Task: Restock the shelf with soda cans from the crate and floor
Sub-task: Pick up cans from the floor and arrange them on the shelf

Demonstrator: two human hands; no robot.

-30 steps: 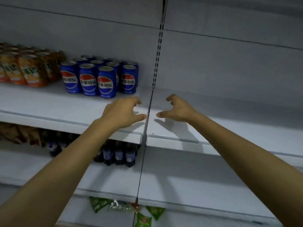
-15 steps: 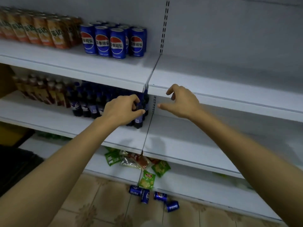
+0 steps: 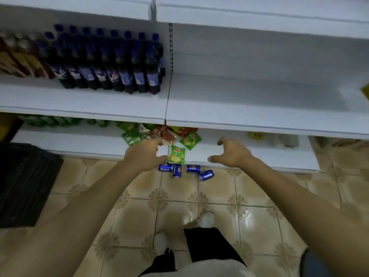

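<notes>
Several blue soda cans [image 3: 193,168] lie on their sides on the tiled floor against the foot of the white shelf unit [image 3: 239,124]. My left hand [image 3: 145,154] hovers above the leftmost can [image 3: 165,167], fingers loosely curled, holding nothing. My right hand [image 3: 231,152] is held out to the right of the cans with fingers spread and relaxed, also empty. Both hands are above the floor, apart from the cans. The upper shelf with standing cans is out of view.
Dark cola bottles [image 3: 111,62] fill the left half of the middle shelf; its right half is bare. Snack packets [image 3: 177,154] spill over the bottom shelf edge above the cans. A black crate [image 3: 26,182] sits on the floor at left. My shoes [image 3: 205,218] stand below.
My view has tilted down from the upper can shelf to the floor. Both hands have dropped from shelf height to just above the fallen cans, still empty.
</notes>
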